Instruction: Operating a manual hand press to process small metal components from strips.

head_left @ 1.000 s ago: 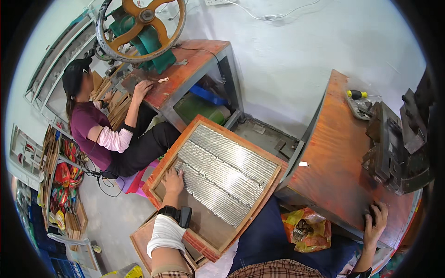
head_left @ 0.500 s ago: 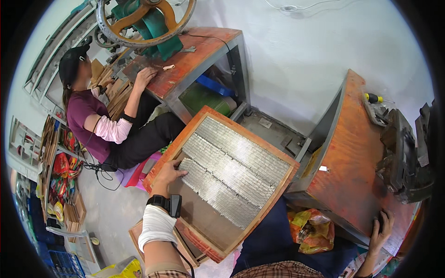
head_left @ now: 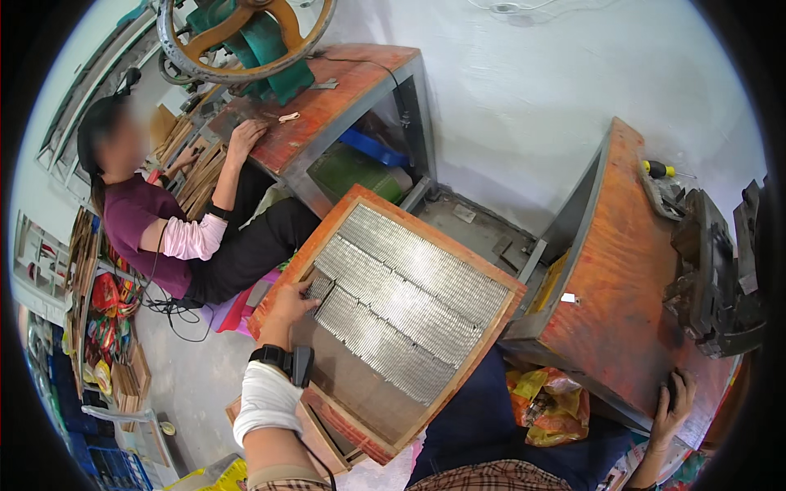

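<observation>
A shallow wooden tray (head_left: pixel 491 331) lies tilted before me, holding rows of small shiny metal pieces (head_left: pixel 409 286) packed side by side. At its left side my left hand (head_left: pixel 288 313) has thumb and forefinger closed at the end of a row. A short group of metal pieces (head_left: pixel 320 288) sits between them, set off from the row by a dark gap. Over at the far right, my right hand (head_left: pixel 673 409) rests on the edge of the reddish worktable (head_left: pixel 610 303). Its fingers curl around a dark thing, mostly hidden.
A black metal machine (head_left: pixel 711 274) and a yellow-handled screwdriver (head_left: pixel 659 169) are on the right worktable. A plastic bag (head_left: pixel 550 405) hangs below its edge. At the left, a co-worker (head_left: pixel 151 217) sits by another table (head_left: pixel 352 82) with a green handwheel machine (head_left: pixel 282 61).
My left hand has shifted slightly left, and a short group of metal pieces now stands apart from its row. The co-worker leans further left. My right hand stays put.
</observation>
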`<state>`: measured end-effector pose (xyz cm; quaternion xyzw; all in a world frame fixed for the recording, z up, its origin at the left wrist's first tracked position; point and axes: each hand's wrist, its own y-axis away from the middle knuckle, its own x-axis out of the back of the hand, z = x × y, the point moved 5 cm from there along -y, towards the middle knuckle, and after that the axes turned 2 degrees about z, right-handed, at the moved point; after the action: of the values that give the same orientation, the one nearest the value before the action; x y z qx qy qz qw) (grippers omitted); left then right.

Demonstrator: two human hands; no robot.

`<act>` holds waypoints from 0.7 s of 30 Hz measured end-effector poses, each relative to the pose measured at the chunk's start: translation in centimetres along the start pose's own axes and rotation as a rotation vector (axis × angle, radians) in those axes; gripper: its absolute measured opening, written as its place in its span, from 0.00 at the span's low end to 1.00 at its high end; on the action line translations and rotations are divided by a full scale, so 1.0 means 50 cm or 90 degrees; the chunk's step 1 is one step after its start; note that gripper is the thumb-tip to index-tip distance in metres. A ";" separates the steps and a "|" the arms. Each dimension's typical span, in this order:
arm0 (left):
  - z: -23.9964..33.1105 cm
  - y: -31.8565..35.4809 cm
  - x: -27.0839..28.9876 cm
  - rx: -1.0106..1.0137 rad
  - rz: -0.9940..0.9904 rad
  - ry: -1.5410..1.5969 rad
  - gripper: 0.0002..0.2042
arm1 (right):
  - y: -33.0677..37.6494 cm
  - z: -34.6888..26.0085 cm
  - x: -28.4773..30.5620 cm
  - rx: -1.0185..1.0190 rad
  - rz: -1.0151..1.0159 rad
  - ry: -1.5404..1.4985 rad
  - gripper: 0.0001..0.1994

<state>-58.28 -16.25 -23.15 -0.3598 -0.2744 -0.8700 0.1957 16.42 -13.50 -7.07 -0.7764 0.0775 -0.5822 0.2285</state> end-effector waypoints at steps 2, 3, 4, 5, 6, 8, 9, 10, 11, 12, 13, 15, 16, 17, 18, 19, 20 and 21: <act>0.061 0.035 0.003 -0.133 0.054 -0.170 0.29 | 0.000 -0.002 -0.001 0.008 0.007 0.002 0.12; 0.055 0.034 0.004 -0.133 0.054 -0.172 0.29 | 0.001 -0.001 -0.001 0.007 0.010 0.002 0.12; 0.040 0.028 0.006 -0.109 0.054 -0.184 0.29 | 0.001 -0.001 -0.001 0.005 0.012 0.002 0.12; 0.027 0.022 0.007 -0.085 0.054 -0.196 0.29 | 0.000 -0.002 -0.001 0.005 0.011 0.001 0.12; 0.018 0.021 0.007 -0.084 0.054 -0.197 0.29 | -0.002 -0.005 -0.001 0.007 0.012 -0.004 0.12; 0.005 0.020 0.008 -0.098 0.099 -0.212 0.29 | -0.002 -0.005 -0.003 0.006 0.014 -0.008 0.12; -0.001 0.019 0.004 -0.101 0.098 -0.213 0.29 | 0.000 -0.003 -0.004 0.008 0.018 -0.008 0.12; -0.002 0.020 0.001 -0.128 0.119 -0.190 0.28 | 0.002 -0.001 -0.004 0.009 0.023 -0.007 0.12; 0.003 0.020 -0.005 -0.161 0.135 -0.166 0.27 | 0.005 0.000 0.000 0.001 0.027 -0.002 0.12; 0.008 0.020 -0.009 -0.172 0.131 -0.166 0.27 | 0.004 -0.004 0.006 -0.004 0.032 0.004 0.12; 0.008 0.020 -0.003 -0.136 0.162 -0.190 0.25 | 0.004 -0.007 0.013 -0.011 0.039 0.012 0.13; 0.029 0.005 -0.003 -0.044 0.194 -0.240 0.22 | 0.007 -0.007 0.018 -0.013 0.063 0.018 0.13; -0.012 0.004 0.016 -0.076 0.201 -0.092 0.21 | -0.002 -0.014 0.016 -0.023 0.070 0.002 0.14; -0.021 0.009 0.022 -0.060 0.209 -0.075 0.21 | -0.015 -0.031 0.017 -0.026 0.070 -0.018 0.15; 0.055 0.039 0.027 -0.080 0.172 -0.052 0.18 | -0.028 -0.043 0.019 -0.017 0.081 -0.021 0.15; 0.131 0.073 0.017 -0.068 0.116 0.097 0.15 | -0.032 -0.043 0.020 -0.019 0.089 -0.019 0.15; 0.155 0.102 0.028 -0.109 0.122 0.177 0.15 | -0.043 -0.052 0.014 0.009 0.094 -0.026 0.15; 0.239 0.132 0.014 -0.111 0.065 0.213 0.18 | -0.048 -0.059 0.018 0.017 0.102 -0.038 0.16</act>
<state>-49.00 -14.05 -13.39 -0.2390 -0.1434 -0.9271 0.2506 13.57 -12.53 -4.59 -0.7816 0.1243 -0.5396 0.2871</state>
